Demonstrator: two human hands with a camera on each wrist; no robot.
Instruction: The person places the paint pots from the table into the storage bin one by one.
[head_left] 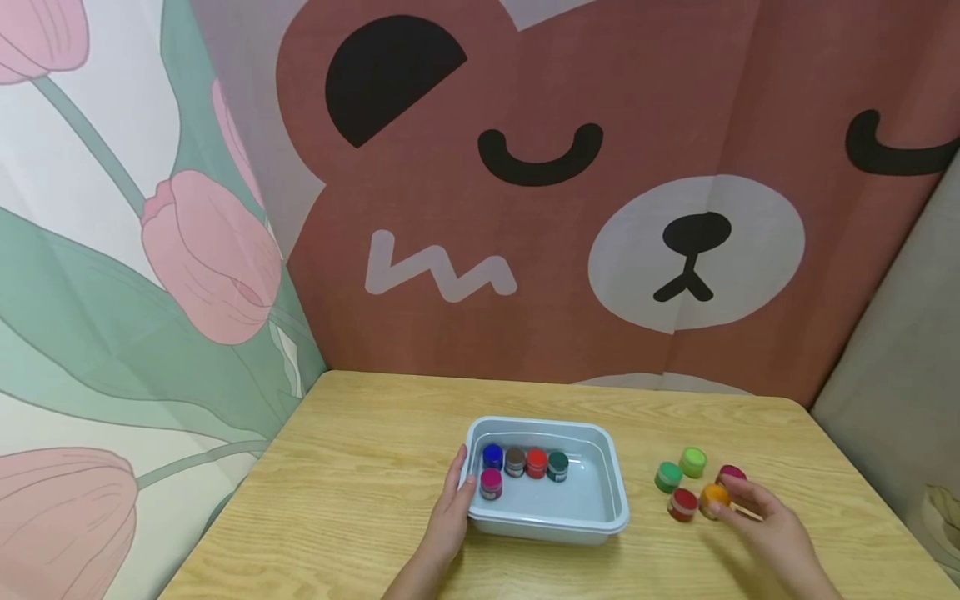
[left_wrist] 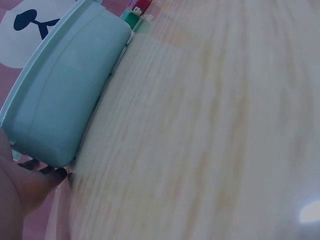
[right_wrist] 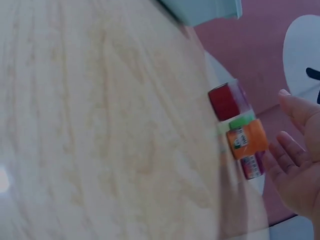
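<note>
A pale blue plastic tray (head_left: 600,500) sits at the middle of the table. My left hand (head_left: 452,512) holds its left side, thumb at the rim; in the left wrist view fingers (left_wrist: 55,175) reach round the lower corner. Inside stand small paint jars: blue (head_left: 492,456), brown (head_left: 515,461), red (head_left: 536,462), dark green (head_left: 557,466) and magenta (head_left: 491,483). To the right, my right hand (head_left: 772,533) is at an orange jar (head_left: 715,500), thumb and fingers spread about it. In the right wrist view the fingers are straight, close beside the orange jar (right_wrist: 248,139).
Around the orange jar stand a dark red jar (head_left: 682,505), a green jar (head_left: 668,477), a light green jar (head_left: 693,462) and a dark pink jar (head_left: 731,474). The wooden table (head_left: 360,467) ends at a bear-print curtain (head_left: 420,333) behind, with a tulip-print curtain (head_left: 75,358) at left.
</note>
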